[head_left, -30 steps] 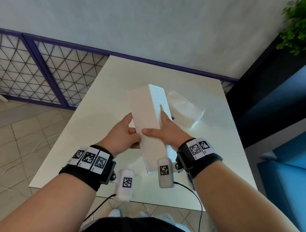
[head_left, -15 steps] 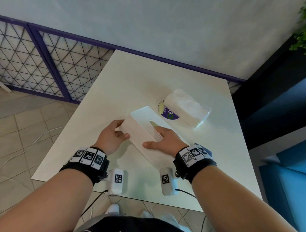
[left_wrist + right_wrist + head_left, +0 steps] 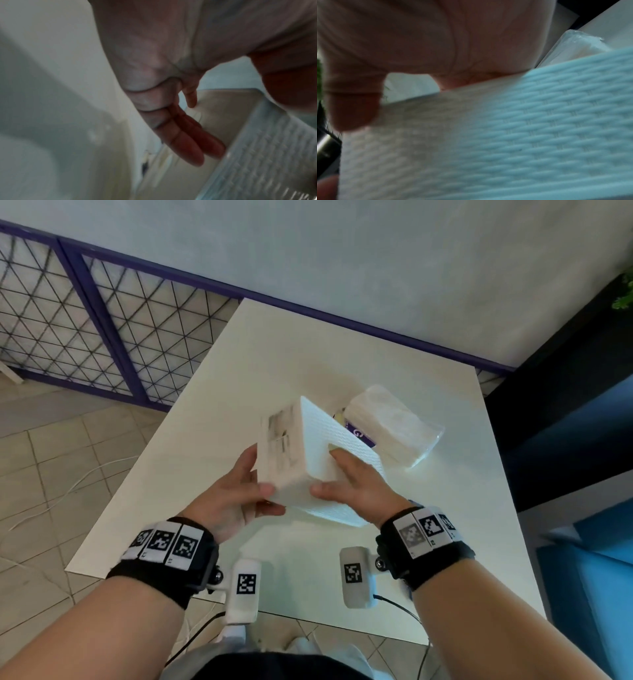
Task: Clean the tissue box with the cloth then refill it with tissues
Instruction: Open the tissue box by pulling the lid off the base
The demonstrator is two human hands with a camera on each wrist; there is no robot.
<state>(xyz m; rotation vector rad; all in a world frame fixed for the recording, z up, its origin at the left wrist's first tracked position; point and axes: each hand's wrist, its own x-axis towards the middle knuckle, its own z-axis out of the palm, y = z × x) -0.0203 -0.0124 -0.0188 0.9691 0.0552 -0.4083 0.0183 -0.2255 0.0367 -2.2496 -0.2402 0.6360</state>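
Both hands, left hand (image 3: 236, 501) and right hand (image 3: 356, 484), grasp the white textured plastic tissue box (image 3: 308, 460), tilted above the white worktop (image 3: 445, 508).

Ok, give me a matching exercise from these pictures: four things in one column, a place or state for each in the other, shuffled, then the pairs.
Things:
1. tissue box
2. tissue pack
3. left hand
4. table

Places or states:
A. lies on the table in clear wrap, behind the box
B. holds the box's smooth side
C. white, bears the pack
D. tilted, held up between both hands

Pairs: 1-D, 2-A, 3-B, 4-C
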